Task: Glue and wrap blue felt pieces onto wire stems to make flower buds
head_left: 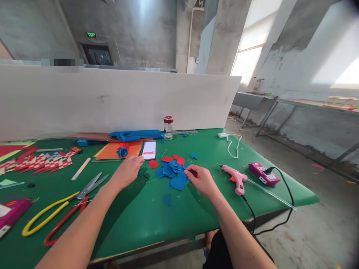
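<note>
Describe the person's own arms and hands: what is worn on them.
Both forearms are bare, with no sleeves in view. The left hand and right hand wear no gloves; no rings, watch or bands show. Dark clothing shows below the right arm.

Bare grey concrete walls [126, 33] and pillar [224, 33]. Green exit sign [91, 34] lit above dark doorway [98, 55]. White partition board [112, 99] stands along far edge of green-topped table [157, 220]. Bright windows [248, 61] at right; daylight on wall. Metal-legged benches [308, 106] along right wall. Floor [322, 209] dusty concrete, scattered scraps.
</note>
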The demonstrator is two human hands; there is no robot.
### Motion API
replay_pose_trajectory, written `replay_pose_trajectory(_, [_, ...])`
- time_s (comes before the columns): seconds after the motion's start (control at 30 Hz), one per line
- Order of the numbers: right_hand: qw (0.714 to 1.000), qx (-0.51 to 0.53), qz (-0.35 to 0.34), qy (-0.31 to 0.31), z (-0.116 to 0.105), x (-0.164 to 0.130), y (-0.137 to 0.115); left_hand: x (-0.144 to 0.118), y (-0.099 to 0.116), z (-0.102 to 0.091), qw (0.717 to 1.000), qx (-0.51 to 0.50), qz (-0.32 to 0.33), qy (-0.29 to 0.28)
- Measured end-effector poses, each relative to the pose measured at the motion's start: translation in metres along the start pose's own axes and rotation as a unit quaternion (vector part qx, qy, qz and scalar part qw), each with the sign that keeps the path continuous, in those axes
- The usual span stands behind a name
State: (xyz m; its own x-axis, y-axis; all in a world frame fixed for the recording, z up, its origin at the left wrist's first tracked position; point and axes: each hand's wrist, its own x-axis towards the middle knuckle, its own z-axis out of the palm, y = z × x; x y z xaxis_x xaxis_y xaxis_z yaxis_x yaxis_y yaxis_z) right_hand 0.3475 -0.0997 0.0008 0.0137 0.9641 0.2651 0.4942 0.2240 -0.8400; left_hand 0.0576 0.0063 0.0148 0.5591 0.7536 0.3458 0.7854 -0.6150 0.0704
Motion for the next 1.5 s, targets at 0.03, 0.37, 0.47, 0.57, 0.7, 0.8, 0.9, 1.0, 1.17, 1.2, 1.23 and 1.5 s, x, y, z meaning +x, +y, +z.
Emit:
replay_pose_trajectory(0.03, [1.000,-0.004,-0.002,0.000,0.000,0.000,0.000,0.001,-0.003,-0.002,1.000,-0.002,0.002,-0.017])
replay_pose_trajectory(0.37, [1.000,-0.001,-0.004,0.015,0.003,0.004,0.005,0.025,0.029,0.012,0.995,-0.020,0.017,-0.101])
replay_pose_trajectory(0.47, [0.999,0.010,0.008,0.031,-0.003,0.005,0.009,0.032,0.040,0.021,0.994,-0.035,0.002,-0.104])
replay_pose_trajectory(0.57, [0.998,0.020,0.020,0.054,-0.012,0.007,0.013,0.036,0.055,0.031,0.994,-0.034,-0.026,-0.105])
replay_pose_trajectory(0.7, [0.997,0.031,0.026,0.066,-0.017,0.005,0.017,0.036,0.085,0.052,0.994,-0.010,-0.044,-0.100])
replay_pose_trajectory(0.8, [0.997,0.034,0.026,0.056,-0.015,0.004,0.018,0.037,0.116,0.068,0.994,0.008,-0.038,-0.100])
replay_pose_trajectory(0.9, [0.998,0.036,0.026,0.051,-0.015,0.004,0.019,0.044,0.145,0.076,0.994,0.011,-0.016,-0.110])
replay_pose_trajectory(1.0, [0.998,0.001,0.033,0.051,-0.021,0.005,0.021,0.052,0.158,0.066,0.993,0.013,-0.008,-0.116])
replay_pose_trajectory(1.17, [0.980,-0.191,0.014,-0.061,-0.043,-0.005,0.030,0.054,0.121,0.019,0.990,0.039,-0.055,-0.121])
replay_pose_trajectory(1.2, [0.969,-0.232,0.011,-0.083,-0.046,-0.008,0.032,0.052,0.107,0.011,0.988,0.047,-0.073,-0.127])
replay_pose_trajectory(1.23, [0.959,-0.264,0.008,-0.099,-0.048,-0.012,0.034,0.049,0.093,0.006,0.985,0.053,-0.090,-0.139])
replay_pose_trajectory(1.5, [0.942,-0.312,-0.034,-0.121,-0.022,-0.005,0.027,0.032,0.080,0.023,0.981,0.016,-0.076,-0.176])
